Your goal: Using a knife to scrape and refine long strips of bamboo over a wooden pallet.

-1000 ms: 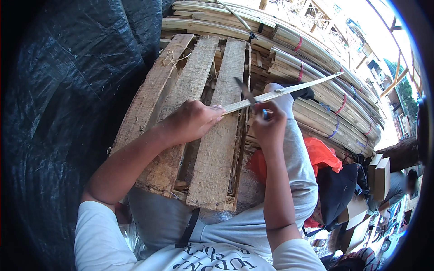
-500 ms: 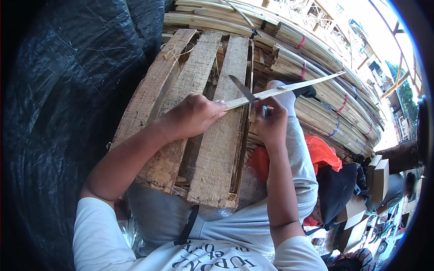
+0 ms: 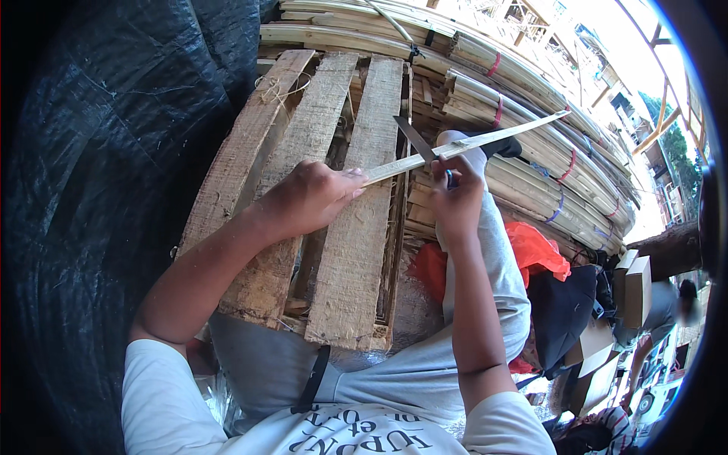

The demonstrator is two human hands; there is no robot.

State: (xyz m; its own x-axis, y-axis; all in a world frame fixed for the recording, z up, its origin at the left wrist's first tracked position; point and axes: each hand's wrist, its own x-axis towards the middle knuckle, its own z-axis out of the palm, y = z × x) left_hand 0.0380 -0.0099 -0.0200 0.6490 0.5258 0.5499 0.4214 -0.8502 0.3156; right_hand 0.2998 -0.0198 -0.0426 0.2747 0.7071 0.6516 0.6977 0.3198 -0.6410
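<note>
A long thin pale wooden strip (image 3: pixel 506 139) slants up to the right across a slatted wooden crate (image 3: pixel 356 280) in front of me. Its near end is pinched in my left hand (image 3: pixel 324 196), above the slats. My right hand (image 3: pixel 459 191) is wrapped round the handle of a knife (image 3: pixel 416 140), of which a bit of blue shows between the fingers. The dark blade points up and to the left and lies against the strip near its middle. Beyond my right hand the strip's far end sticks out freely over stacked wood.
Bundles of wooden strips (image 3: pixel 523 152) tied with coloured bands are stacked at the back right. Dark plastic sheeting (image 3: pixel 121 152) hangs on the left. A red-orange plastic bag (image 3: pixel 535 250), a dark bag (image 3: pixel 560 307) and cardboard boxes (image 3: pixel 635 292) lie to the right. My bent leg (image 3: pixel 502 265) is beside the crate.
The blade and my right hand have shifted slightly along the strip toward its far end. The whole view has moved a little, so the crate and stacks appear farther left.
</note>
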